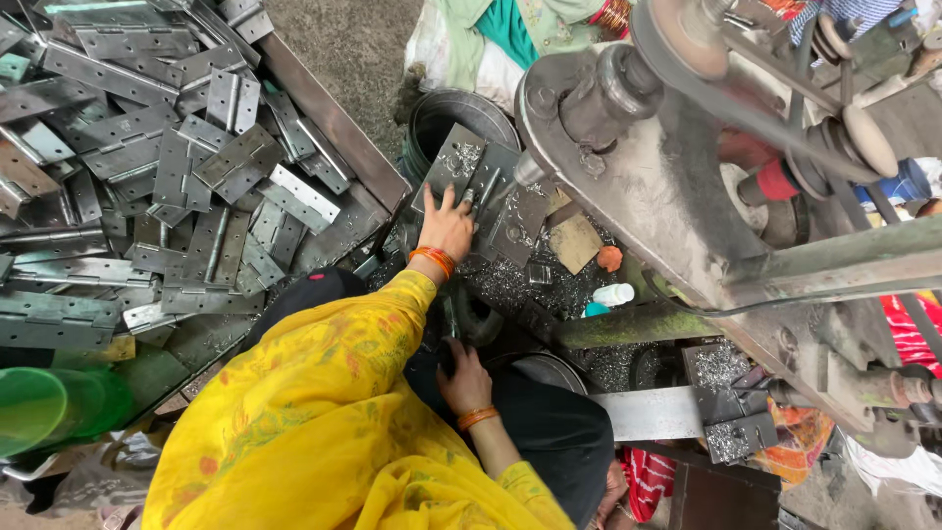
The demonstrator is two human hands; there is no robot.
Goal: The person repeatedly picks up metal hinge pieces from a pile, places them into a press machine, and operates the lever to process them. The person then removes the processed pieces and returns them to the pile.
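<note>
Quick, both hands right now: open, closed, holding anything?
Left hand: open, fingers spread flat, pressing on the metal hinge plate under the drill.
Right hand: fingers curled around a dark lever; closed grip, exact hold unclear.

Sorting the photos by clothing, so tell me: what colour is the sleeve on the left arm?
Yellow, with faint floral print; the sleeve shows in the head view.

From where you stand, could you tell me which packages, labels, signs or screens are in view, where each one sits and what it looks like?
No signs or screens show.
Small bottle: lying on the metal shavings right of the left hand; white body, teal end.
Green plastic container: lower left corner, beside the tray of hinges; round, translucent green.
Blue container: right edge, behind the machine; too hidden for details.
</note>
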